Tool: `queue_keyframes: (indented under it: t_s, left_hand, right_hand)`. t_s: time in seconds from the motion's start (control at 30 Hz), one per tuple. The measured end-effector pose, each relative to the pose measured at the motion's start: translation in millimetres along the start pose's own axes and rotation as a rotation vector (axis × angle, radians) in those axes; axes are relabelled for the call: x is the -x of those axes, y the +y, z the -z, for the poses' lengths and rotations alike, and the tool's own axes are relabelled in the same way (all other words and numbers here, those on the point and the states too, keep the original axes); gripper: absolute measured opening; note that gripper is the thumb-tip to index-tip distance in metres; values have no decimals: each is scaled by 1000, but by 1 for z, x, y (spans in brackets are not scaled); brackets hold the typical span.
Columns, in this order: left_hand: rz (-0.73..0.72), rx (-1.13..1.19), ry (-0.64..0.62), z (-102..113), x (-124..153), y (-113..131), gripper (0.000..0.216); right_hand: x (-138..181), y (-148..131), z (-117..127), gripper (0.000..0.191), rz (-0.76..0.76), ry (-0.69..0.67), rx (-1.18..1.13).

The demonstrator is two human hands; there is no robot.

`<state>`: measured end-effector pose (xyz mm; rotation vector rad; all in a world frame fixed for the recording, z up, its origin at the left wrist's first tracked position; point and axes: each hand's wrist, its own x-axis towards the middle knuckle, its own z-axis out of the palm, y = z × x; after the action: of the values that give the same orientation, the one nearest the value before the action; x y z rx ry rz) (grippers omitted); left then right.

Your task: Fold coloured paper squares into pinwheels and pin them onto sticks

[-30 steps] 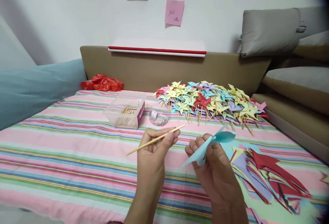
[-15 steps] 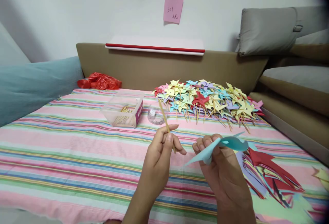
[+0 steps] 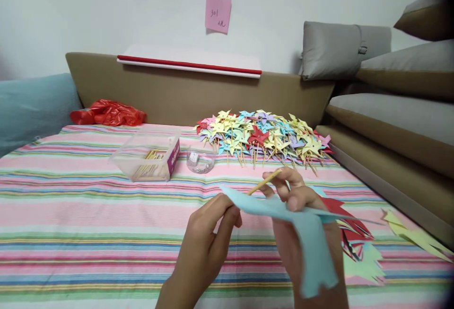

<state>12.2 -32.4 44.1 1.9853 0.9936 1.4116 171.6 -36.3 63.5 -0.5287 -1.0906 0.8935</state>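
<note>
Left hand (image 3: 204, 247) pinches thin wooden stick (image 3: 264, 182); right hand (image 3: 296, 219) grips light-blue cut paper sheet (image 3: 308, 242). Pink striped bedsheet (image 3: 71, 214); colourful paper pinwheel pile (image 3: 262, 136) at 12 o'clock, brown padded headboard (image 3: 159, 91) behind.

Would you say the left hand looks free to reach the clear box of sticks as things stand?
Probably not at once: the left hand is pinching the blue paper. The striped cloth between it and the clear box lies open, though.

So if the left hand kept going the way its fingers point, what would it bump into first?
Probably the light blue paper its fingertips already touch, with the right hand just behind it holding the wooden stick. Depth is hard to judge here.
</note>
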Motion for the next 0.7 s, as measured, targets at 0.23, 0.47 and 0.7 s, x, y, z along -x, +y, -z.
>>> queue_keyframes:
  t_s: [0.23,0.47,0.7]
  left_hand:
    - [23,83,-45,0,-1,3,19]
    - [-31,106,-73,2,0,0,23]
    - [-73,78,-70,2,1,-1,25]
  right_hand:
    - [10,-18,-13,5,-5,85,273]
    - [11,-13,-19,9,91,87,266]
    - [11,-12,-18,11,96,69,247]
